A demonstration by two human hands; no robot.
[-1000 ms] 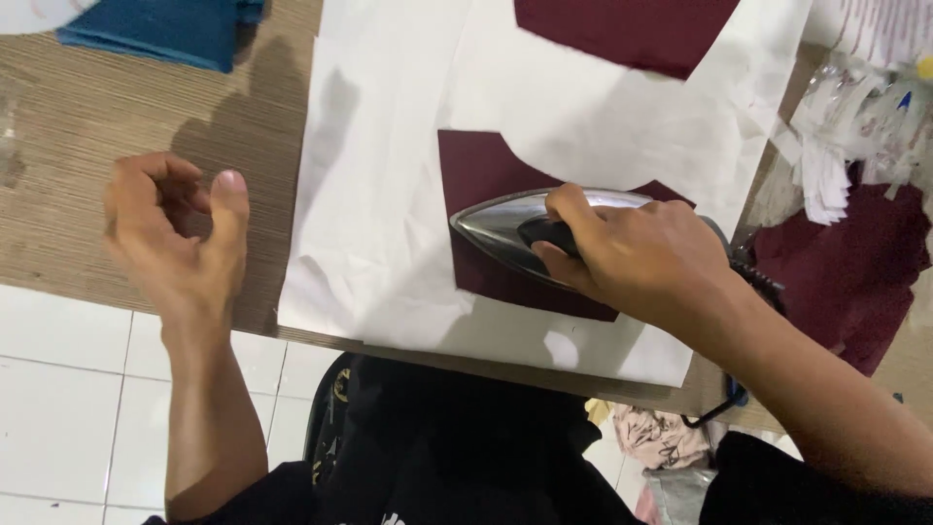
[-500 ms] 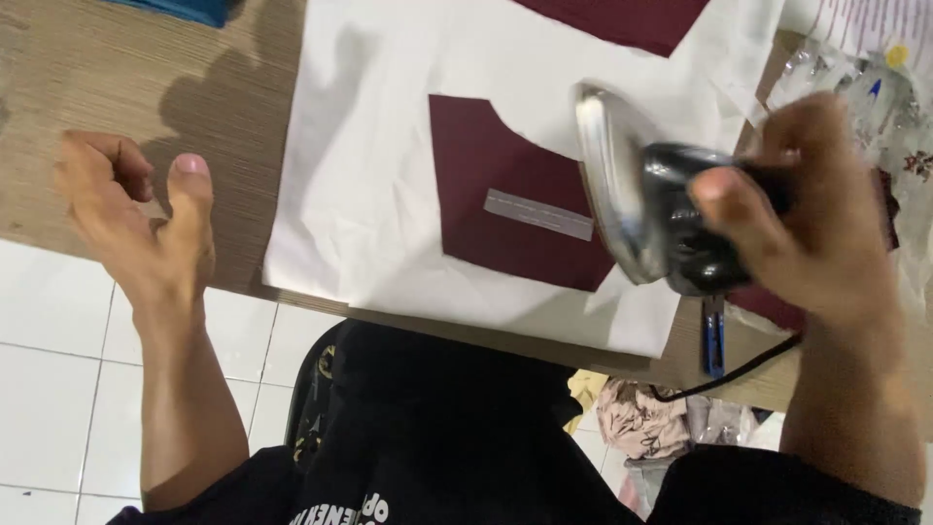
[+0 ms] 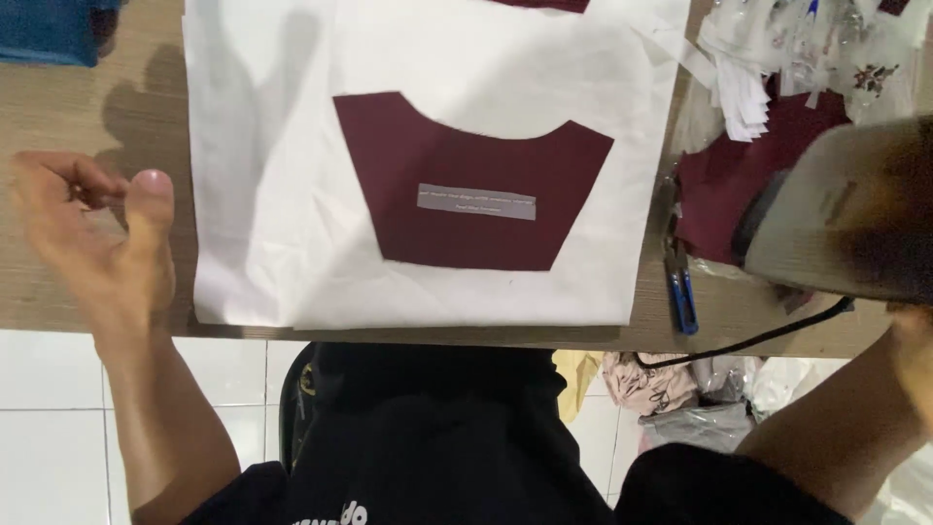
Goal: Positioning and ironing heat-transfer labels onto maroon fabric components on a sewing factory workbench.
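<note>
A maroon fabric piece (image 3: 466, 185) with a curved top edge lies flat on a white cloth (image 3: 262, 194). A narrow grey label strip (image 3: 476, 201) sits at its middle. My left hand (image 3: 97, 243) rests on the wooden table (image 3: 87, 107) just left of the cloth, fingers loosely curled and holding nothing. My right hand (image 3: 915, 335) holds an iron (image 3: 841, 214) lifted off the cloth at the far right. The iron is blurred and its grey soleplate faces the camera. Most of that hand is hidden behind it.
Blue thread snips (image 3: 683, 292) lie at the cloth's right edge, with the iron's black cord (image 3: 748, 340) trailing over the table edge. More maroon fabric (image 3: 714, 194) and a pile of white scraps (image 3: 777, 49) fill the right side. Folded blue fabric (image 3: 44, 34) lies top left.
The iron left the maroon piece and swung up and to the right in my right hand, uncovering the grey label strip. My left hand stayed beside the cloth.
</note>
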